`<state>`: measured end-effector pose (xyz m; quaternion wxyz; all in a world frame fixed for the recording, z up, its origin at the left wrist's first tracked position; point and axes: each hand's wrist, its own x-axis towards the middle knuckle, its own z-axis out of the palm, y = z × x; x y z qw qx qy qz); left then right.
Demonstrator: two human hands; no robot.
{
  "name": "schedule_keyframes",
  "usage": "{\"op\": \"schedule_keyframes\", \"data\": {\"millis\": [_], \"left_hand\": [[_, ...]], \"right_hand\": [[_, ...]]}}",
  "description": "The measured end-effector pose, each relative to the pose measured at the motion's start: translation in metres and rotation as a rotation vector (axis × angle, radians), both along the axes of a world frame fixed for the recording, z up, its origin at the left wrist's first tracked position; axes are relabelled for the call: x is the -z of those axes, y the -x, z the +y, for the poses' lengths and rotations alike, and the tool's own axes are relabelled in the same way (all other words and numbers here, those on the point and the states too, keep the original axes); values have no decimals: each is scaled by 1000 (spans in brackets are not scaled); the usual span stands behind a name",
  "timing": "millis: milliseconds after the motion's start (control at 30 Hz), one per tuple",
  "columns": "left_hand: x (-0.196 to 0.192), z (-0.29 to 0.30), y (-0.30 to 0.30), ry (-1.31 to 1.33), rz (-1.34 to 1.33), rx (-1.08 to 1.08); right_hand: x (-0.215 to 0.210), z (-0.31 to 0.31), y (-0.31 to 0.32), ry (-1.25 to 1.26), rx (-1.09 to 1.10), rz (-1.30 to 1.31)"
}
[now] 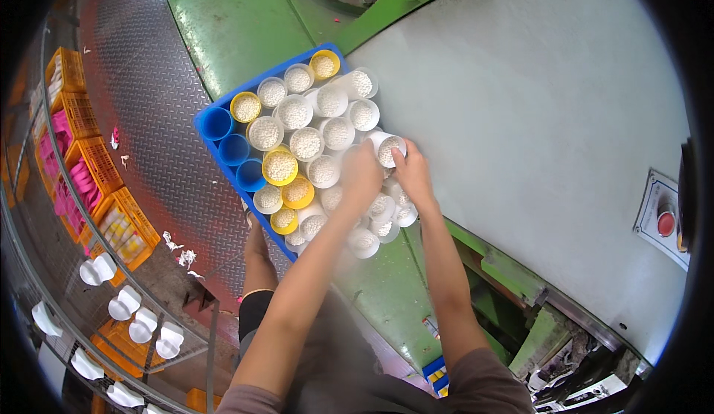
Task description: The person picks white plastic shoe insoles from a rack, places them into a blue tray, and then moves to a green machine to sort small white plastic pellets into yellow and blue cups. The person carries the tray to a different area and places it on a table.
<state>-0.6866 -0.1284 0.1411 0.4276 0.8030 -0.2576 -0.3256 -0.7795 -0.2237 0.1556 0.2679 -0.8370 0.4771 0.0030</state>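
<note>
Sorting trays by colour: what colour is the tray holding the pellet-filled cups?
Blue: the plastic tray under the cups shows best in the head view.

tray (210,119): glossy blue plastic | cups (306,143): smooth plastic, grainy white fill | floor (141,79): embossed metal plate

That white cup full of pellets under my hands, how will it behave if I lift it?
The cup is brimful of loose pellets, so tilting it would probably spill them. It looks like thin plastic, likely light itself. Both hands, left and right, already steady it.

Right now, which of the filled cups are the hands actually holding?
The white cup at the tray's right edge, gripped between left hand and right hand; the other cups sit untouched.
</note>
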Motion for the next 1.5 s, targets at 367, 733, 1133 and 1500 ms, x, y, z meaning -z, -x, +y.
{"op": "schedule_keyframes", "data": {"millis": [367, 733, 1133, 1500], "left_hand": [[-6, -6, -76, 291, -247, -282], [19, -73, -130, -38, -359, 40], [-30, -49, -172, 192, -292, 64], [-58, 36, -279, 191, -287, -86]], "right_hand": [[-8, -37, -143, 320, -357, 34], [-9, -40, -143, 335, -304, -51], [-106, -28, -221, 559, -187, -440], [25, -45, -181, 114, -252, 218]]}}
